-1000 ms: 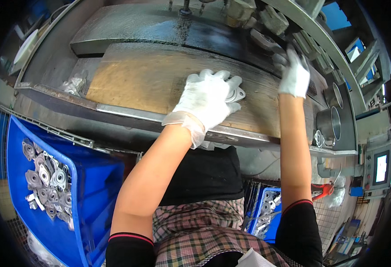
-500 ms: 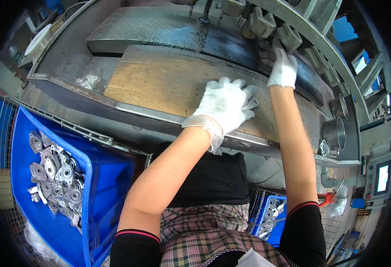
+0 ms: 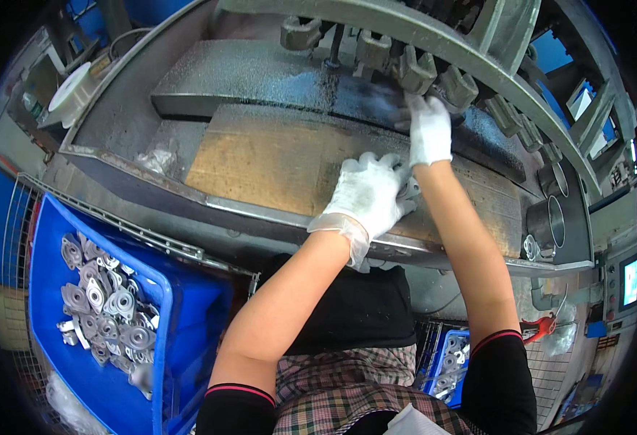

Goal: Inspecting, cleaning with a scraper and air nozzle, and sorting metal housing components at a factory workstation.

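My left hand [image 3: 369, 194], in a white glove, rests palm down over the wooden board [image 3: 260, 156] near the bench's front edge. Its fingers close around a small grey metal part [image 3: 408, 189], of which only a piece shows. My gloved right hand [image 3: 430, 132] is raised farther back, just under a row of metal clamp blocks [image 3: 415, 71] on the machine. Its fingertips are smeared by motion, so what they hold, if anything, is hidden. Behind the board lies a dark metal slab [image 3: 238, 76] strewn with fine shavings.
A blue bin [image 3: 160, 348] of grey metal parts [image 3: 108, 308] stands at the left. A smaller blue bin [image 3: 452, 370] sits low at the right. A curved metal frame [image 3: 434, 36] arches over the bench. Metal cups [image 3: 547, 221] stand at its right end.
My right hand has moved left along the clamp blocks, to a neighbouring one. My left hand stays over the board with the metal part. The whole view has shifted slightly.
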The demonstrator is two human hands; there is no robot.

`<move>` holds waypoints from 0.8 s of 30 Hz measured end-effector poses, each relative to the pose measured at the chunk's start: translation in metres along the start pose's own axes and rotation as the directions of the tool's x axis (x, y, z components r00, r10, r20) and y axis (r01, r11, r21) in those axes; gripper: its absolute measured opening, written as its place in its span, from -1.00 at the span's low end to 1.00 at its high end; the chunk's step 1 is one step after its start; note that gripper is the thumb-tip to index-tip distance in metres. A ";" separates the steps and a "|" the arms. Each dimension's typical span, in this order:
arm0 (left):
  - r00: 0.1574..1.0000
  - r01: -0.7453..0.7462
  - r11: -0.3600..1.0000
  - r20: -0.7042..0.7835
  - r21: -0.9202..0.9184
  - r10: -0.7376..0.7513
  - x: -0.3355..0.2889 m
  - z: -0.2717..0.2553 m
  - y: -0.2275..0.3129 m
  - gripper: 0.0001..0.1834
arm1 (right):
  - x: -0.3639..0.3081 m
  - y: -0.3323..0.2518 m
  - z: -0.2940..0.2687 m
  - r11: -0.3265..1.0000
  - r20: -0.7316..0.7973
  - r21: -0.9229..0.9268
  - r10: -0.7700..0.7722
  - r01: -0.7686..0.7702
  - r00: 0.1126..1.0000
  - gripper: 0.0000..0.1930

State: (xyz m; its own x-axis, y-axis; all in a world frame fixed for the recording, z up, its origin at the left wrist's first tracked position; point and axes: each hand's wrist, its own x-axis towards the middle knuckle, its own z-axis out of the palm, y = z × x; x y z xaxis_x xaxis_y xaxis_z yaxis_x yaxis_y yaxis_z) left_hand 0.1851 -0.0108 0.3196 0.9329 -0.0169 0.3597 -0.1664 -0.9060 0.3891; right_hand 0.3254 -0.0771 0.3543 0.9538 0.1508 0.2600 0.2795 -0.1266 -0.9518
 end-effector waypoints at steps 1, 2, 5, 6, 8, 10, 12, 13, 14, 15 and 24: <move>1.000 0.012 1.000 0.010 -0.001 -0.012 0.000 -0.001 0.000 -0.54 | -0.008 -0.002 0.002 0.995 0.063 0.089 -0.045 0.039 0.997 -0.77; 1.000 0.018 1.000 0.010 -0.001 -0.018 0.001 -0.002 0.001 -0.55 | -0.017 -0.003 0.005 0.988 0.072 0.148 -0.064 0.053 0.995 -0.73; 1.000 0.007 1.000 -0.005 -0.007 -0.007 0.003 -0.003 0.003 -0.57 | -0.020 -0.008 0.019 0.991 0.184 0.042 -0.133 0.127 0.974 -0.60; 1.000 0.003 1.000 0.014 0.019 -0.003 0.003 -0.003 0.003 -0.57 | -0.015 -0.009 0.028 0.995 0.236 0.030 -0.099 0.095 0.967 -0.54; 0.999 0.017 1.000 0.032 0.011 -0.017 0.004 -0.005 0.004 -0.54 | 0.000 -0.010 0.040 0.979 0.324 -0.172 -0.052 0.113 0.945 -0.64; 1.000 0.001 1.000 0.023 0.000 -0.001 0.005 -0.007 0.006 -0.53 | 0.009 -0.008 0.051 0.994 0.250 -0.096 -0.019 0.044 0.968 -0.63; 0.997 0.032 0.999 0.069 0.004 -0.032 0.006 -0.010 0.008 -0.49 | 0.013 -0.004 0.045 0.985 0.166 -0.068 -0.148 0.161 0.975 -0.64; 0.994 0.042 0.999 0.101 0.012 -0.043 0.007 -0.011 0.009 -0.47 | 0.012 -0.003 0.037 0.995 0.155 0.000 -0.103 0.104 0.983 -0.64; 0.995 0.033 0.999 0.095 0.019 -0.035 0.006 -0.012 0.010 -0.45 | 0.010 -0.002 0.028 0.997 0.146 0.066 -0.057 0.048 0.988 -0.63; 0.995 0.019 0.999 0.094 0.037 -0.022 0.007 -0.012 0.012 -0.43 | 0.010 -0.003 0.016 0.991 0.129 0.130 0.005 -0.022 0.992 -0.63; 0.996 -0.018 0.998 0.086 0.064 0.012 0.009 -0.014 0.022 -0.33 | -0.076 -0.018 -0.194 0.997 -0.052 0.038 -0.059 0.061 0.997 -0.61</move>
State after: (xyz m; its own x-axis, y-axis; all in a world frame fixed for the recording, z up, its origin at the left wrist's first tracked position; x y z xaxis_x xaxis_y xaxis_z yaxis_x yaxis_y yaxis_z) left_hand 0.1857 -0.0250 0.3430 0.9547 -0.0641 0.2905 -0.1621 -0.9309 0.3273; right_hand 0.2692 -0.2768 0.3836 0.9399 0.1064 0.3243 0.3332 -0.0798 -0.9395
